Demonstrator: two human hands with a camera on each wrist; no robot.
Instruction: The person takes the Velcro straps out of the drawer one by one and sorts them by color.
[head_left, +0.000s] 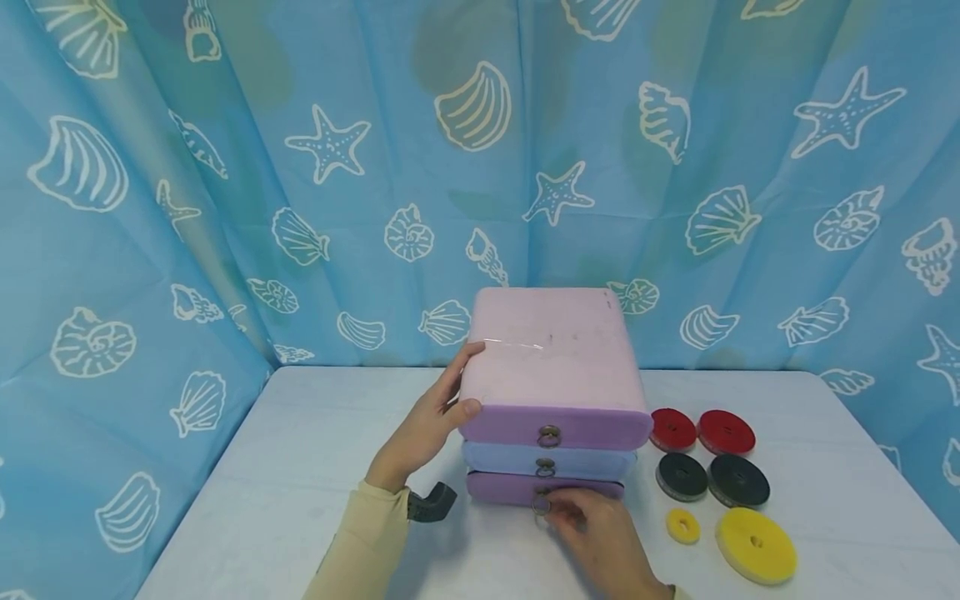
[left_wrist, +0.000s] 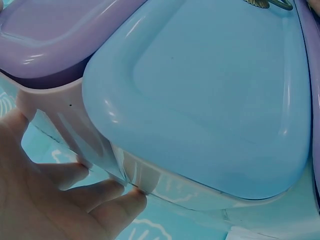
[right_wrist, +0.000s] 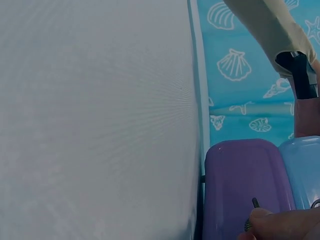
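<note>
A small chest with a pink top (head_left: 555,354) stands mid-table, with a purple top drawer (head_left: 502,423), a blue middle drawer (head_left: 495,458) and a purple bottom drawer (head_left: 495,489). A dark line shows along the bottom drawer's upper edge. My left hand (head_left: 422,427) rests against the chest's left side, thumb near the top front corner. In the left wrist view its fingers (left_wrist: 107,192) lie fairly straight along the glossy side wall. My right hand (head_left: 603,537) pinches the metal ring pull (head_left: 541,504) of the bottom drawer between thumb and finger.
Right of the chest lie flat rolls: two red (head_left: 726,432), two black (head_left: 738,480) and two yellow (head_left: 756,546), one of them small. The white table (head_left: 300,467) meets a blue shell-patterned curtain (head_left: 375,167) behind. A dark strap end (head_left: 432,503) sticks out at my left wrist.
</note>
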